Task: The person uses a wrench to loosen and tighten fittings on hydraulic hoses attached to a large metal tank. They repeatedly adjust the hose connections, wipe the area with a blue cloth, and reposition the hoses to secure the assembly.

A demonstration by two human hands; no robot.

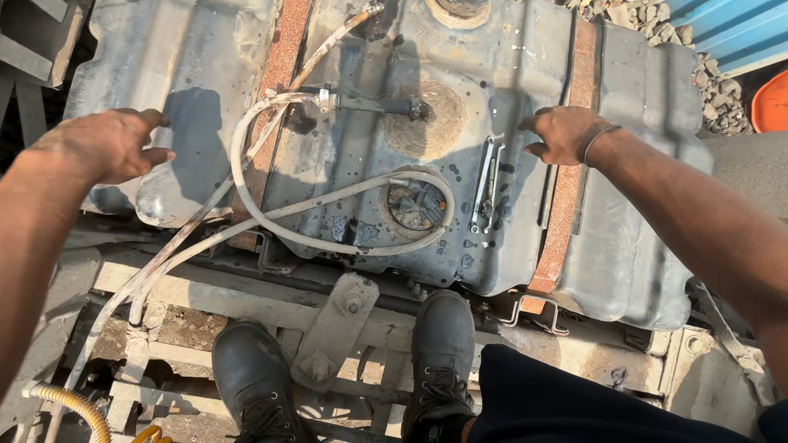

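Fingers (540, 130) just beside the wrench (486, 183), on tank (344, 148)

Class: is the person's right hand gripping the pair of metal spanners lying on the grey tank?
No. The right hand rests open on the grey metal tank, beside the spanners.

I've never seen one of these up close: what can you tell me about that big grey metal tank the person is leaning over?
The tank is a wide, flattish container of dull grey stamped metal, dented, ribbed and stained. Two rusty brown straps cross it. A round fitting with wires sits near the front edge, a stained circular patch behind it. Pale hoses loop over the top, and wrenches lie on it. It rests flat on a dirty metal frame. The left hand and right hand are both on its top, fingers bent.
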